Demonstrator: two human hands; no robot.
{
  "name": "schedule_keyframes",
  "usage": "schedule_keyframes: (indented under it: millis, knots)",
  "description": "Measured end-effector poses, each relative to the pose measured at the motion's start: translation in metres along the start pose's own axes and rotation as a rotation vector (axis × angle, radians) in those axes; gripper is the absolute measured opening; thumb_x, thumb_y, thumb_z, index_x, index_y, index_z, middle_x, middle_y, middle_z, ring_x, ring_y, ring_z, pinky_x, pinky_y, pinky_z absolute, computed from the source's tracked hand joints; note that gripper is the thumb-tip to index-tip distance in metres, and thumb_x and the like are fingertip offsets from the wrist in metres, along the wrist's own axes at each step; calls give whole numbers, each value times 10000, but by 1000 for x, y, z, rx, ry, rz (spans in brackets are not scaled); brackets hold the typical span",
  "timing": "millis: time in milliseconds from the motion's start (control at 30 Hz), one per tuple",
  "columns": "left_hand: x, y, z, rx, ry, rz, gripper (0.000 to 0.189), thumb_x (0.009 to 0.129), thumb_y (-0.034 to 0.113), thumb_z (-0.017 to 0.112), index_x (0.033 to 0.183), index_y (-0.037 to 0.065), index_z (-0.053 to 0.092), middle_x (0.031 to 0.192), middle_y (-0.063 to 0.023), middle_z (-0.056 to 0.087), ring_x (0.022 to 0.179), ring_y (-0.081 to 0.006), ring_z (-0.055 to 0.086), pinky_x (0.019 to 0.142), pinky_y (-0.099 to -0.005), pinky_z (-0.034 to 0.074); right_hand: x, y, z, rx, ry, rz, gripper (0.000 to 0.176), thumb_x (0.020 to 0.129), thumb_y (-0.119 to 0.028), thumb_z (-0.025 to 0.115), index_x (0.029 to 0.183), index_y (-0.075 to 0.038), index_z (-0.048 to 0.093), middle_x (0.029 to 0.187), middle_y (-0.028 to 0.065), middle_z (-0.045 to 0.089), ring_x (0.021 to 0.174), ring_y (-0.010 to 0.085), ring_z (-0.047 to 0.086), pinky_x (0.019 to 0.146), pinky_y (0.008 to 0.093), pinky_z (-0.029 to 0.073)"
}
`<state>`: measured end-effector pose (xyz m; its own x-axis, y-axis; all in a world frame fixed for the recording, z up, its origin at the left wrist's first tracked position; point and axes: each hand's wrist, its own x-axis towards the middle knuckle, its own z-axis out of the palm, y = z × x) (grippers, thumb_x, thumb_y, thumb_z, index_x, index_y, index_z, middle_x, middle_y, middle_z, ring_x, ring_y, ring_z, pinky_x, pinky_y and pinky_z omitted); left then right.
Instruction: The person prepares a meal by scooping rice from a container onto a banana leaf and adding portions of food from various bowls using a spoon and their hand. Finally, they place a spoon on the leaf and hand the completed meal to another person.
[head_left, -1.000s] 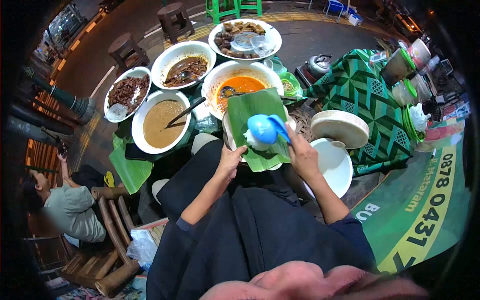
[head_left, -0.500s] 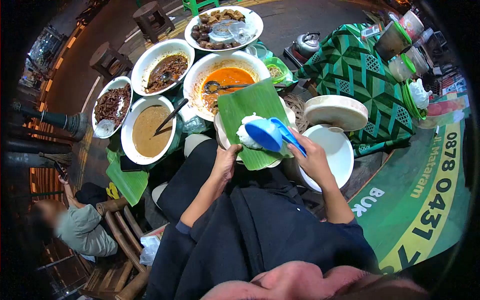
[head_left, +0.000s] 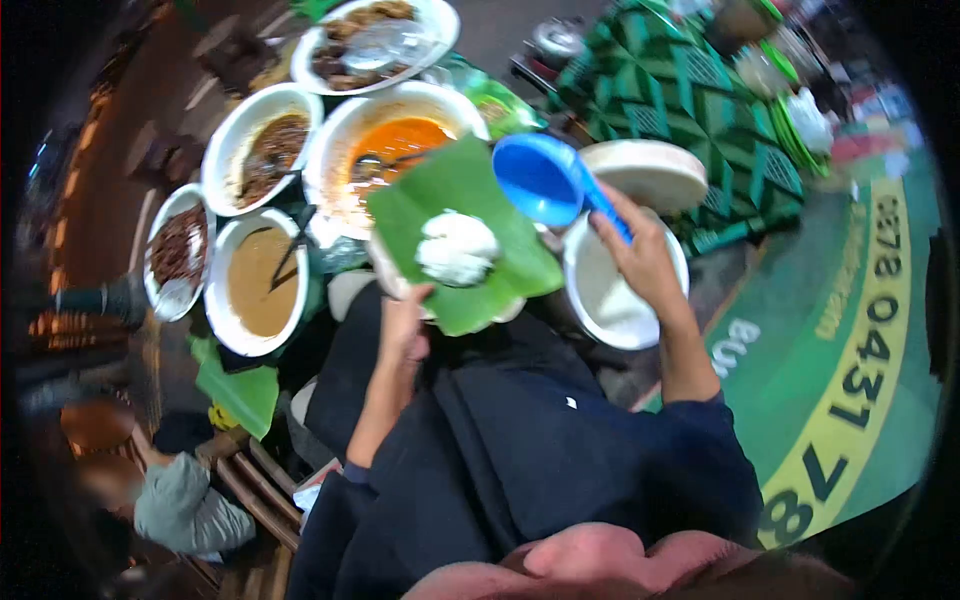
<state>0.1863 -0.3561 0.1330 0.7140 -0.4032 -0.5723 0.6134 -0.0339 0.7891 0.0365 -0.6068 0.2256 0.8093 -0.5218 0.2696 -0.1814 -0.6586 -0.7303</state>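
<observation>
A mound of white rice [head_left: 457,249] rests on a banana leaf [head_left: 415,195], which my left hand [head_left: 404,325] grips at its lower left edge. Pale paper shows beneath the leaf. My right hand [head_left: 640,250] is wrapped round the handle of a blue scoop [head_left: 538,180]; the scoop's bowl is right of the leaf, apart from the rice. Below my right hand is a white tub [head_left: 680,280], with a round lid [head_left: 650,172] behind it. Just beyond the leaf stands a basin of orange sauce [head_left: 415,135] with a ladle in it.
Bowls of brown sauce [head_left: 262,280], dark stew [head_left: 275,150], shredded food [head_left: 180,245] and mixed food [head_left: 375,45] stand left and ahead. A green patterned cloth [head_left: 690,110] and a lettered banner [head_left: 830,380] lie right. A person [head_left: 190,505] sits at the lower left.
The scoop has moved off the rice, up and to the right, leaving the mound uncovered. My left hand and the leaf have shifted left in view. The whole view has shifted too.
</observation>
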Motion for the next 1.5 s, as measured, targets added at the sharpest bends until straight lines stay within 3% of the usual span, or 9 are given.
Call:
schedule_keyframes:
  millis: [167, 333, 433, 533, 700, 900, 1033, 1100, 1500]
  knots:
    - [14, 0, -51, -272, 16, 47, 163, 735, 64, 574, 891, 17, 574, 815, -54, 596, 738, -171, 591, 677, -299, 488, -44, 20, -91, -524, -207, 530, 346, 788, -276, 531, 1080, -93, 565, 855, 196, 609, 814, 325, 599, 715, 382, 461]
    - [18, -4, -88, -342, -73, 71, 311, 774, 13, 519, 1085, 4, 496, 1002, -79, 580, 887, -199, 581, 775, -334, 476, -85, 159, -35, -968, -546, 719, 211, 753, -160, 475, 883, -73, 615, 888, 159, 623, 834, 302, 607, 718, 397, 482]
    - [14, -6, -86, -281, -38, 81, 307, 776, 6, 518, 1081, -3, 498, 1004, -83, 581, 879, -201, 584, 783, -331, 473, -87, 203, 16, -996, -603, 644, 267, 768, -131, 461, 1002, -72, 575, 903, 147, 602, 780, 308, 614, 656, 386, 498]
    - [12, -11, -88, -231, -2, 110, 156, 785, 74, 546, 910, -12, 581, 913, -84, 615, 824, -191, 596, 753, -321, 479, -96, 221, 66, -1202, -291, 448, 260, 786, -116, 451, 1028, -70, 534, 956, 123, 554, 756, 269, 615, 568, 345, 511]
    - [6, -7, -79, -270, -45, 37, 152, 814, 87, 502, 891, -17, 582, 913, -94, 616, 824, -193, 596, 763, -319, 475, -101, 261, 79, -1334, -652, 111, 407, 789, -149, 481, 1194, -121, 448, 932, 66, 479, 702, 225, 566, 466, 386, 500]
    - [13, -16, -101, -247, -66, 65, 167, 816, 85, 501, 917, -27, 571, 928, -104, 612, 844, -197, 596, 779, -328, 475, -100, 277, 47, -1100, -714, 539, 234, 785, -104, 467, 1005, -89, 546, 866, 116, 618, 721, 234, 629, 569, 343, 513]
    - [11, -15, -95, -254, -86, 50, 175, 818, 86, 500, 927, -32, 569, 938, -107, 611, 846, -200, 597, 775, -334, 480, -95, 284, 30, -1033, -874, 525, 252, 785, -124, 464, 1013, -95, 567, 815, 130, 641, 718, 255, 637, 588, 369, 506]
    - [13, -17, -94, -277, -54, 67, 182, 819, 84, 499, 939, -34, 567, 946, -109, 610, 849, -203, 599, 771, -342, 487, -94, 285, 33, -957, -911, 491, 167, 753, -146, 528, 802, -76, 672, 865, 110, 649, 789, 251, 637, 631, 352, 514]
    - [13, -18, -91, -272, -34, 48, 158, 788, 53, 511, 910, -35, 562, 934, -122, 608, 840, -215, 599, 781, -356, 484, -96, 254, 76, -464, -873, 741, 257, 749, -245, 558, 884, -33, 610, 846, 136, 630, 748, 260, 618, 669, 388, 490]
